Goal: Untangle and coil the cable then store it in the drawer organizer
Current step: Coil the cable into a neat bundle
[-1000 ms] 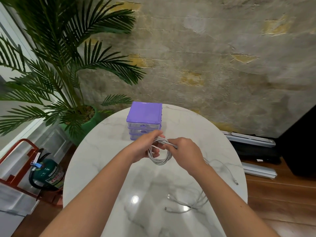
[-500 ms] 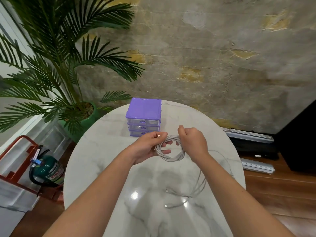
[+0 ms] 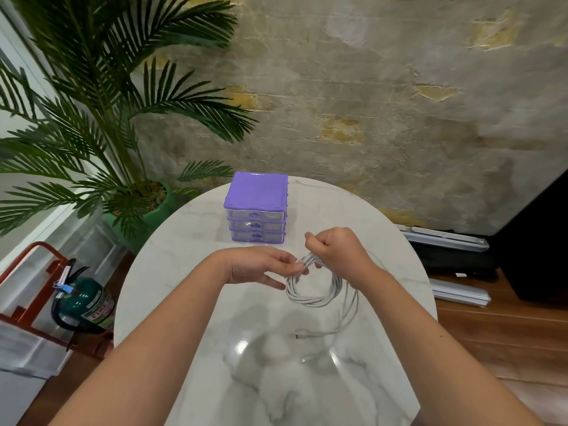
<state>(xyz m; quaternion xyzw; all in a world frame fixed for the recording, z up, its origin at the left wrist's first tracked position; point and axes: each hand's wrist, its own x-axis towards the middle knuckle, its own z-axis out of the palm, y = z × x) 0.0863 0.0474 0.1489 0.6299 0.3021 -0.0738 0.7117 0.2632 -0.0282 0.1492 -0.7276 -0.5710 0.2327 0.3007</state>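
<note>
A white cable [image 3: 310, 298] hangs in a coil of several loops above the round marble table [image 3: 172, 265]. My left hand [image 3: 261, 267] pinches the coil's upper left side. My right hand [image 3: 336, 247] grips the top of the coil in a fist. A loose tail runs down from the coil's right side, and its plug end [image 3: 297, 334] hangs low over the table. The purple drawer organizer [image 3: 256, 207], with three clear drawers all closed, stands at the table's far side behind my hands.
A potted palm [image 3: 101, 118] stands left of the table. A green fire extinguisher [image 3: 84, 299] in a red frame sits on the floor at the left. Grey bars [image 3: 445, 241] and a black object lie on the wooden floor at the right.
Both hands and the coil have shifted right and a little farther from me. The coil has gained loops, and the loose tail over the table has grown shorter.
</note>
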